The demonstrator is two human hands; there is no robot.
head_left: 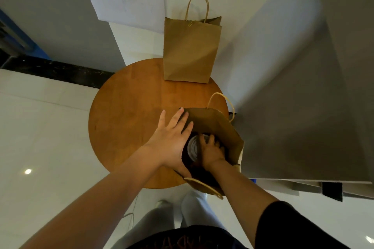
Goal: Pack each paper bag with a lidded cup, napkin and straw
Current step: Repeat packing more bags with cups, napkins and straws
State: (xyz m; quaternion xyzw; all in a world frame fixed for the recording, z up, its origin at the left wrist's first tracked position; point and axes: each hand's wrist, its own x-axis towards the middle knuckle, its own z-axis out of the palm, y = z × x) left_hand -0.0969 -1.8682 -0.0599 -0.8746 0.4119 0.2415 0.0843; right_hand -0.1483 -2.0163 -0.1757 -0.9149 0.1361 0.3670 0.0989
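An open brown paper bag (218, 125) stands at the near right of the round wooden table (129, 119). My left hand (172, 137) lies flat with straight fingers against the bag's left wall. My right hand (212, 151) is inside the bag, its fingers curled over the clear lid of a cup (193, 148). Most of the cup is hidden by the bag and my hands. A second brown paper bag (190, 50) stands upright at the table's far edge, its top held by a gold clip. No napkin or straw shows.
A grey wall or cabinet (303, 107) rises close on the right, right beside the near bag. White floor surrounds the table, with a dark strip at the left. My legs and shoes show below the table's near edge.
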